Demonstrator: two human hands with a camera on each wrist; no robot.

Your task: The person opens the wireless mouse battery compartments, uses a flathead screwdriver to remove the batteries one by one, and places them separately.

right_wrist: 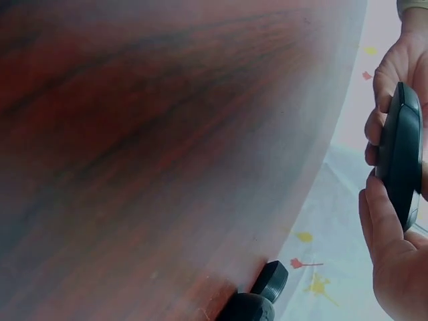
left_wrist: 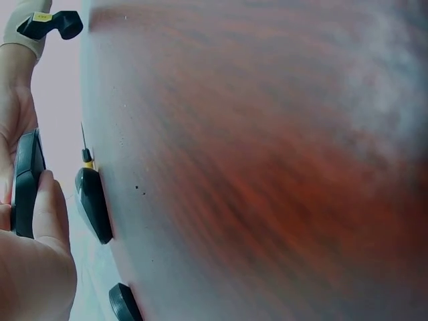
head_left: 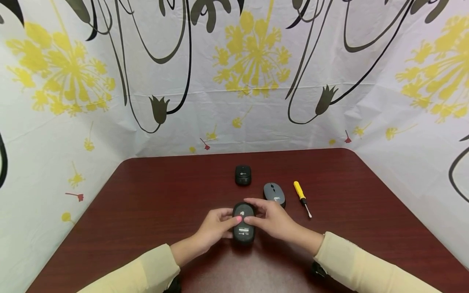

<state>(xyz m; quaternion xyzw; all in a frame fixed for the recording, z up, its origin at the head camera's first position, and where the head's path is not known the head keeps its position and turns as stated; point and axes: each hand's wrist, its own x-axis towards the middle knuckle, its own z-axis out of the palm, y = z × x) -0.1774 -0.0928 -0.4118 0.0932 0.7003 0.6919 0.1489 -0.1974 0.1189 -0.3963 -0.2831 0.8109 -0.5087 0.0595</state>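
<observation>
Gripping from both sides, the left hand [head_left: 216, 226] and right hand [head_left: 271, 221] pinch a black mouse [head_left: 243, 223] (underside up) just above the table [head_left: 146, 195], near a grey mouse [head_left: 274, 193] and yellow screwdriver [head_left: 302, 197].

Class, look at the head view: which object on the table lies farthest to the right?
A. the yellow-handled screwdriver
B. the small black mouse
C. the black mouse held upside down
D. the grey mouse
A: the yellow-handled screwdriver lies to the right of the grey mouse, the small black mouse and the upturned black mouse that both hands hold.
</observation>
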